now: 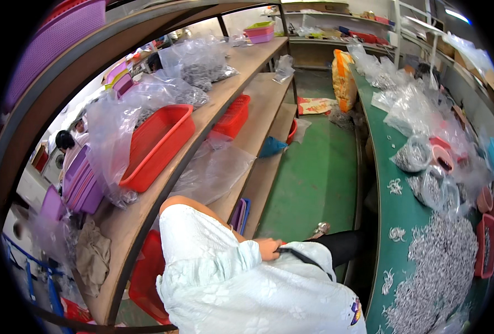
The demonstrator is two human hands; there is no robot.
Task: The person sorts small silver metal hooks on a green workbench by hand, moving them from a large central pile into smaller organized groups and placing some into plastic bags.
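I am looking down into a crowded workshop with a green floor point(314, 178) between a run of wooden shelves point(247, 111) on the left and a long green table point(394, 222) on the right.

The fingers of the left hand point(269, 249) are curled in narrow against the waist, closed on the end of a dark strap point(305, 257) that runs across the pale patterned shirt point(230, 289). The right hand is out of my view, so I cannot tell how its fingers stand. Just beyond the strap a leg in black point(344, 245) reaches toward the table.

As I judge it, the sorting is paused. A big heap of small metal parts point(441, 261) lies loose on the table, well apart from the hand, with little clusters near its edge. Farther up, more parts sit in clear plastic bags point(414, 153) and small pink tubs point(443, 158), so some seems done and much is left.

On the shelves I see a red basket point(158, 145) half in a bag, purple trays point(80, 181) and more bagged parts.
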